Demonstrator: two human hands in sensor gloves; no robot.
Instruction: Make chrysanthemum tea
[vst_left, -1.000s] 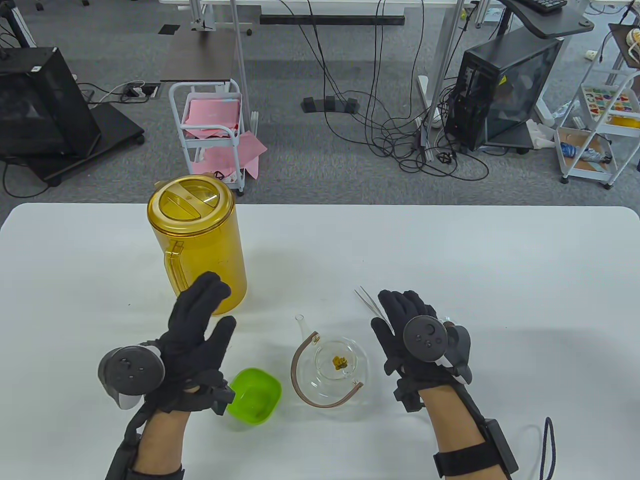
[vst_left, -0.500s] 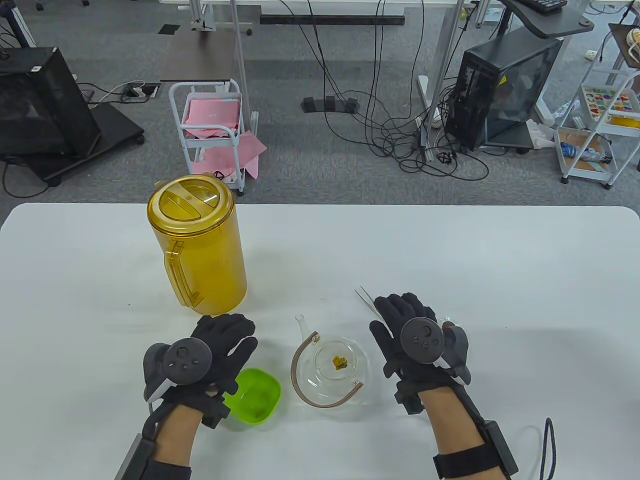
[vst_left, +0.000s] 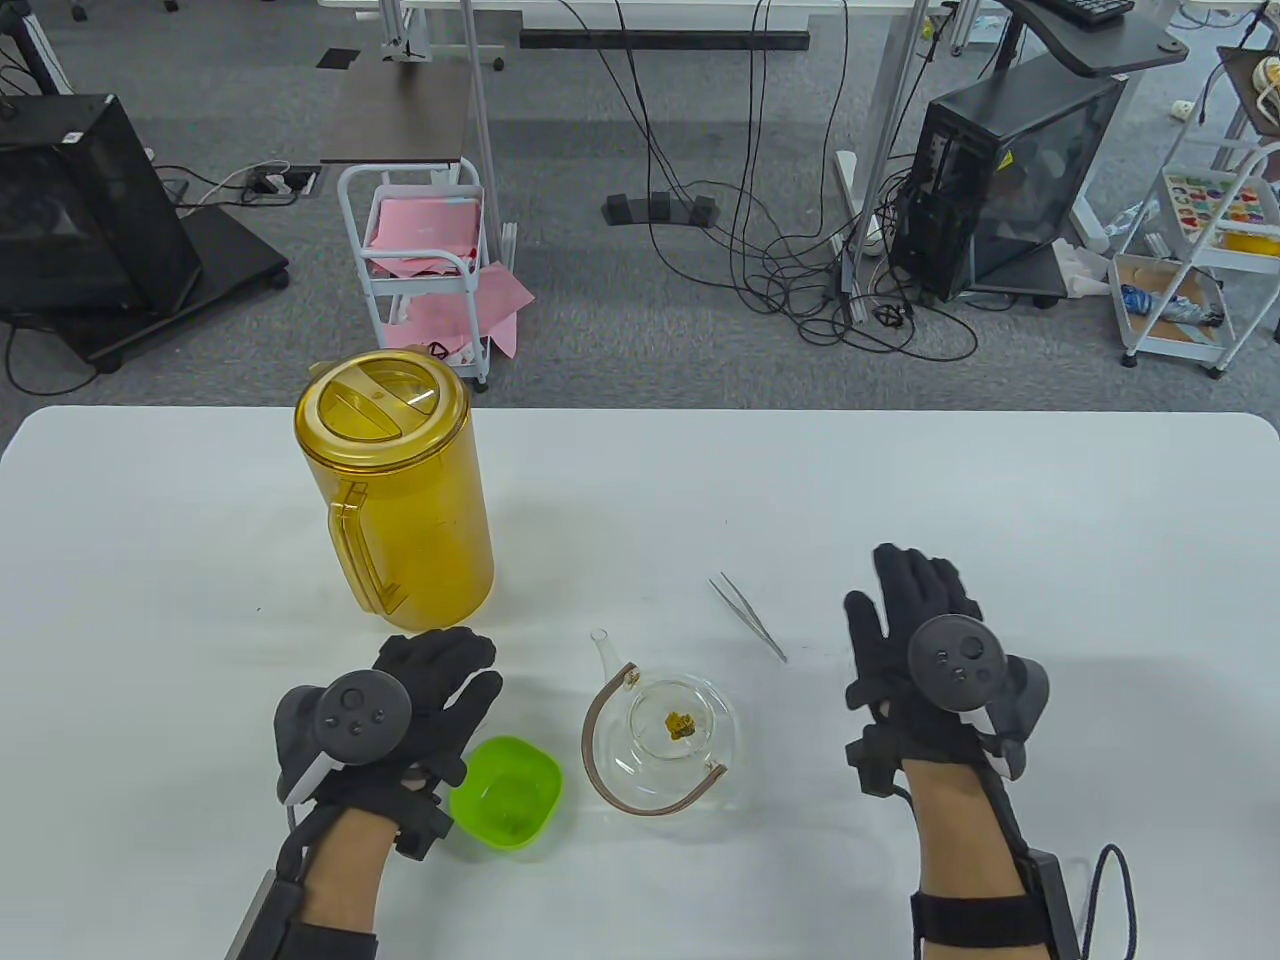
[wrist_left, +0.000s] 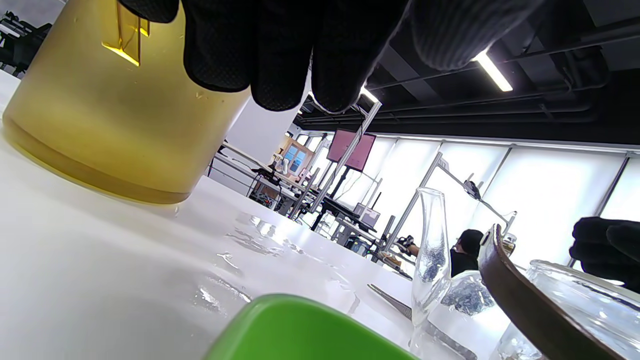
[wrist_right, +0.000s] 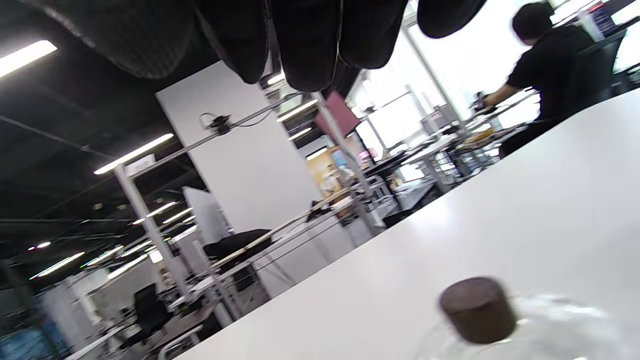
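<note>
right hand (vst_left: 925, 640) now off tweezers (vst_left: 748, 616)

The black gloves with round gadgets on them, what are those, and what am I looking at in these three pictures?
These are a person's two hands in sensor gloves; the round gadgets are trackers strapped to the backs. One camera looks down at the white table; the other two sit on the wrists, so fingers hang in from above. On the table stand a yellow pitcher, a green bowl, a glass teapot with a dried flower inside, and tweezers. The left hand and right hand hold nothing. The right wrist view also shows a blurred glass lid with a brown knob.
</note>
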